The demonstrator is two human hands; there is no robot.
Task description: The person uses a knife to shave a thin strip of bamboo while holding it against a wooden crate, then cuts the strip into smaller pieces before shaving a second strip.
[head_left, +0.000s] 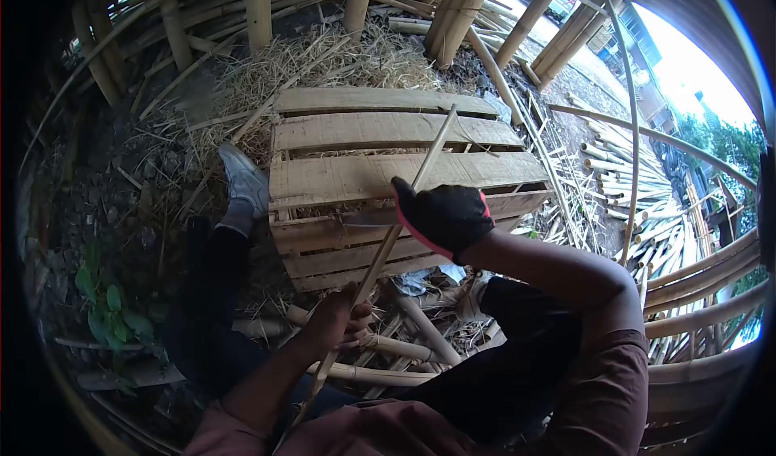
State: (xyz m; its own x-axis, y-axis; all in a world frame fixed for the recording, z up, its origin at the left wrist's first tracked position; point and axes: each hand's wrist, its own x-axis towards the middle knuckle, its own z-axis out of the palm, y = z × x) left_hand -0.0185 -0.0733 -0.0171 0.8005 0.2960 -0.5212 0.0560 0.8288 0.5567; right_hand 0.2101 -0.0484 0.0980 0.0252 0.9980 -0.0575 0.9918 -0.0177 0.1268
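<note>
A long split bamboo strip [377, 263] slants from my lap up over a slatted wooden crate [331, 179]. My bare left hand [343, 320] is closed around the strip's lower part, near my body. Higher up, my right hand [446, 217], in a black glove with pink edging, is closed on a knife [372, 218]. The blade points left and crosses the strip, and the gloved thumb lies close to the strip. The knife's handle is hidden inside the glove. The strip's far end rises above the crate's top slats.
Upright bamboo poles [259, 11] stand beyond the crate, with straw and shavings [323, 64] around them. Stacked cut bamboo [638, 177] lies at the right. My shoe [242, 179] is left of the crate. Loose bamboo pieces [420, 323] lie between my legs, and a leafy plant [117, 318] grows at left.
</note>
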